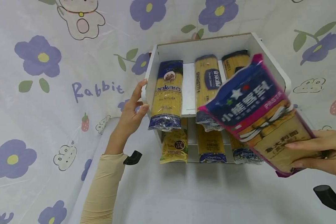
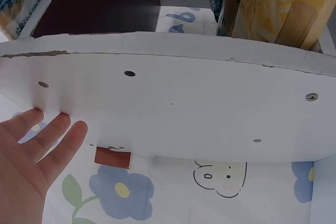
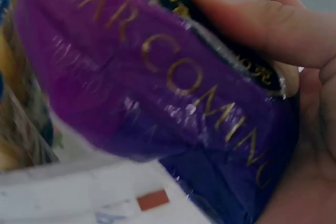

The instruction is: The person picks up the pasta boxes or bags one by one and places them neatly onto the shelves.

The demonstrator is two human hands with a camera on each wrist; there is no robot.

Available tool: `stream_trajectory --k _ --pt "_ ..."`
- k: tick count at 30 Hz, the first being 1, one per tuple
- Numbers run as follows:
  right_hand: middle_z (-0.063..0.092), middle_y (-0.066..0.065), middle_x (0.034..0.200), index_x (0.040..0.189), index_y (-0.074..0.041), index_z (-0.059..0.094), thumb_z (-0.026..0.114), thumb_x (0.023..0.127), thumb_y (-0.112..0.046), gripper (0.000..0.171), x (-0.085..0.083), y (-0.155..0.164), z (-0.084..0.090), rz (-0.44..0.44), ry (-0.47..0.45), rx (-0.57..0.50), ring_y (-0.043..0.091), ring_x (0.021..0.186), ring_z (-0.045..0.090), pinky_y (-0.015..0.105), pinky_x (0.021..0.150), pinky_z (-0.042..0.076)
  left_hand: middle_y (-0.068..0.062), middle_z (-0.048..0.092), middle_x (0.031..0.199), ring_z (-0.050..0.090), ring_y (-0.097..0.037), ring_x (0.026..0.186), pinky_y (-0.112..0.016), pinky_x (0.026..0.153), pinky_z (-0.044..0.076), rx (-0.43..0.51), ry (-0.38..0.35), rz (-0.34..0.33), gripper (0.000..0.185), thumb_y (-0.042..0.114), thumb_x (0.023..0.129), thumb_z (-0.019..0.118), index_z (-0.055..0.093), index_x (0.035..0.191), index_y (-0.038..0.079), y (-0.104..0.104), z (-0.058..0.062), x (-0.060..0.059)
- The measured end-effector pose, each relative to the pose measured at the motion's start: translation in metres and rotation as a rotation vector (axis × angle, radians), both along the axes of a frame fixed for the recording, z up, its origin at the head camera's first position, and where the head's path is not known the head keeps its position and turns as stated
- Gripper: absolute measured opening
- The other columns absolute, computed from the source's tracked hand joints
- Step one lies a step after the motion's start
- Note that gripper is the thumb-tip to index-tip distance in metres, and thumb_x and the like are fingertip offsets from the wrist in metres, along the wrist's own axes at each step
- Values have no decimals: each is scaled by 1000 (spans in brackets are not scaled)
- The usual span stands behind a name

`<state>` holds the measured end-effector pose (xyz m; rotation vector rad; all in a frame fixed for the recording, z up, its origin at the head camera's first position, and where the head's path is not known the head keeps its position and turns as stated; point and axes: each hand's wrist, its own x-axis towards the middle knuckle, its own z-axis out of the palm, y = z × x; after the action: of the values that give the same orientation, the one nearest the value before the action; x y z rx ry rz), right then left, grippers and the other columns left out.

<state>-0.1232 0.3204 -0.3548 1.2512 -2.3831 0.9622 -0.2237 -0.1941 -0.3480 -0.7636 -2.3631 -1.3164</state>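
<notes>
My left hand [image 1: 130, 116] rests its fingertips against the left side panel of a white two-tier shelf [image 1: 189, 90]; in the left wrist view the fingers [image 2: 55, 148] are spread fairly straight on that panel. At the right, my right hand [image 1: 324, 154] grips the lower end of a blue and pink pasta packet [image 1: 271, 118]. This packet tilts up to the left, in front of the shelf's right part. Close up, the right wrist view shows the thumb pressing on its purple end [image 3: 157, 77]. Part of the upper-tier packs behind is hidden.
On the upper tier lie an Ankara spaghetti pack [image 1: 168, 96], a La Sicilia spaghetti pack [image 1: 208, 81] and a partly covered spaghetti pack [image 1: 235, 62]. Below them sit a yellow pasta bag [image 1: 175, 144] and a blue-ended spaghetti pack [image 1: 211, 144]. A flower-patterned sheet [image 1: 100, 77] hangs behind.
</notes>
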Motion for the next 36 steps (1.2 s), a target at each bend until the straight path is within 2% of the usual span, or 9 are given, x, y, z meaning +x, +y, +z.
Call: stream_trajectory --k 2,5,9,14,18,23,27,30,36 --pt "62 -17 130 114 -2 73 85 57 10 59 0 -6 -8 102 -111 18 -5 107 60 11 72 55 2 39 158 60 -30 120 -53 92 57 2 -7 -1 87 81 86 40 22 156 32 0 0 0" --pt "61 -12 132 123 -5 69 75 63 25 67 2 -21 -18 199 -274 14 -1 108 60 16 71 56 2 39 158 61 -31 120 -53 91 57 -2 -17 5 87 81 86 40 22 155 33 -1 1 1" --pt "59 -13 133 129 -13 67 69 78 17 59 4 -43 -26 275 -464 43 -1 107 59 21 66 59 1 39 158 60 -31 122 -53 91 57 -8 -15 14 88 82 86 40 22 156 32 -1 0 1" --pt "63 -5 134 132 -17 65 67 85 7 53 5 -68 -34 320 -625 93 -3 116 57 24 70 60 3 36 160 58 -31 125 -52 91 58 -21 -11 25 88 82 86 39 21 156 32 -2 -1 1" --pt "67 3 131 131 -23 65 69 83 7 57 6 -82 -42 305 -613 174 -2 125 54 22 74 59 4 35 161 59 -32 124 -53 90 58 -17 -12 15 87 81 87 40 20 156 33 -2 -1 1" --pt "68 -4 129 129 -31 66 67 77 14 69 7 -90 -51 254 -605 267 11 130 54 19 76 56 3 36 160 62 -34 118 -53 87 59 -14 -15 9 87 81 86 41 20 156 33 -2 -1 0" --pt "69 -12 124 127 -35 67 63 71 20 79 11 -96 -57 227 -546 329 32 125 60 40 83 60 1 39 158 64 -35 114 -52 85 60 -13 -10 7 87 80 87 40 20 156 32 -2 -2 0" --pt "69 -19 121 125 -38 67 60 68 21 82 13 -98 -62 210 -535 373 40 123 61 58 88 55 1 39 158 66 -36 111 -51 83 60 -12 -10 8 87 80 87 40 20 156 32 -2 -2 0" --pt "69 -21 119 123 -38 68 55 66 24 86 14 -101 -75 215 -563 406 41 122 61 55 86 56 -1 41 157 65 -34 112 -52 84 60 -4 -10 6 88 80 86 40 21 156 31 -2 -2 0"
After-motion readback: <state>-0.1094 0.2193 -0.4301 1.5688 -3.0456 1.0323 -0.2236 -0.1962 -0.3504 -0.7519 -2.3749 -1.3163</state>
